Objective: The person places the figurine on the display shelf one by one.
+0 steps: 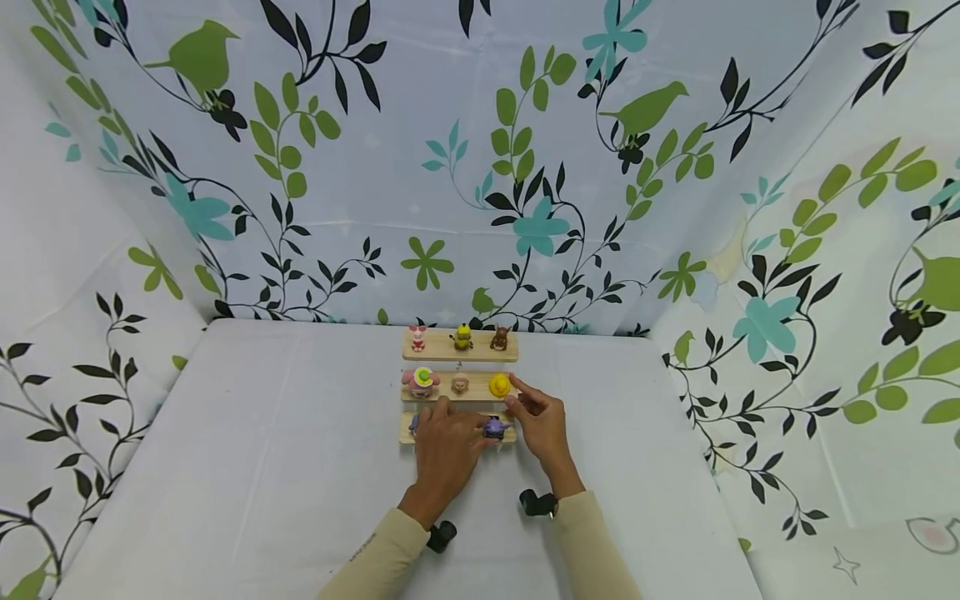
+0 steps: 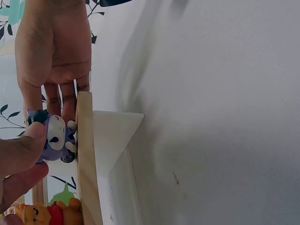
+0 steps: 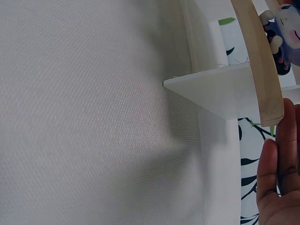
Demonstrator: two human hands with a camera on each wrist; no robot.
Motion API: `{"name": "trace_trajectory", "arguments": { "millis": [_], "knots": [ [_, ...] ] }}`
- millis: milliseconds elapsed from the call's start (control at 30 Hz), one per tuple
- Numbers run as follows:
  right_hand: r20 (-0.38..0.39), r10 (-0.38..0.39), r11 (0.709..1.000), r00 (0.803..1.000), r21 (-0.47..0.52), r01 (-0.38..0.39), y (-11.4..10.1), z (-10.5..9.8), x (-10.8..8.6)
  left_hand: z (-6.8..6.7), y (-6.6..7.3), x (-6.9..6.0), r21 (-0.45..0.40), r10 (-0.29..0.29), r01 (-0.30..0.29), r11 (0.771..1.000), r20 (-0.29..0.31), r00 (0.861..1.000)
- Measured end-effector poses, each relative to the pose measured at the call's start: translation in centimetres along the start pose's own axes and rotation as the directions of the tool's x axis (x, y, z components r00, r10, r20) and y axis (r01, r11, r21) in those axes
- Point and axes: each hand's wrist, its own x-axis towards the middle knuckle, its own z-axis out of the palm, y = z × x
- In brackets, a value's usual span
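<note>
My left hand [image 1: 447,446] reaches across the front of the lowest wooden shelf and pinches a small purple figurine [image 1: 495,427] at the shelf's right end. In the left wrist view that figurine [image 2: 56,133] has a white face and dark hood, with the thumb [image 2: 35,133] against it. An orange bear figurine [image 2: 56,213] in a red shirt sits beside it on the board. My right hand [image 1: 546,425] is at the shelves' right end, its fingers extended beside the yellow figurine [image 1: 499,384] on the middle shelf. Whether they touch it is unclear.
The top shelf [image 1: 460,357] bears a pink, a yellow-green and a brown figurine. The middle shelf [image 1: 480,398] also holds a pink figurine [image 1: 422,381] and a small pale one [image 1: 460,383]. A white bracket [image 3: 220,84] supports the lowest board. Patterned cloth [image 1: 360,175] hangs behind.
</note>
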Motion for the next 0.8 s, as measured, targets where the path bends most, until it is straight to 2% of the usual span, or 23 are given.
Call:
{"name": "trace_trajectory", "arguments": {
  "millis": [500,800],
  "knots": [
    [0.004,0.007,1.000,1.000,-0.004,-0.007,-0.2,0.0,0.0,0.5,0.4,0.2,-0.005,-0.001,0.002,1.000,0.015,1.000],
    [0.005,0.028,0.999,1.000,-0.015,-0.028,-0.4,-0.1,0.0,-1.0,0.2,0.0,0.016,0.006,-0.006,1.000,-0.009,1.000]
  ]
}}
